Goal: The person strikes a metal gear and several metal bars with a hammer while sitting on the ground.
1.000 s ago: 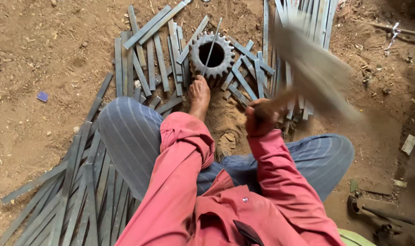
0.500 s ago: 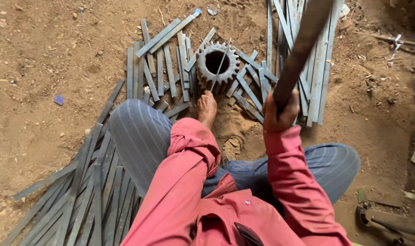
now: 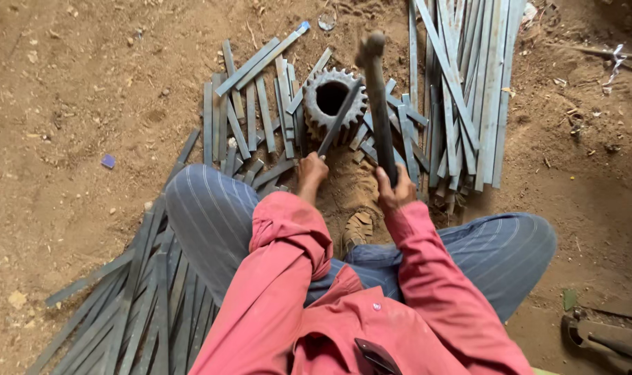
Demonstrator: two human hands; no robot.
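Two hands work together: the left hand (image 3: pixel 311 169) grips a flat grey metal strip (image 3: pixel 338 119), propping its far end on the toothed steel gear (image 3: pixel 333 104) as an anvil, while the right hand (image 3: pixel 394 189) clasps a dark-handled hammer (image 3: pixel 377 97) raised above it.

A dirt-floored metal workshop: cut steel strips (image 3: pixel 462 90) lie in heaps around a gear wheel (image 3: pixel 333 101).

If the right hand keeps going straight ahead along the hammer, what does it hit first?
Likely the toothed gear: the right hand points its hammer up beside it, over the strip resting there. Depth is unclear.
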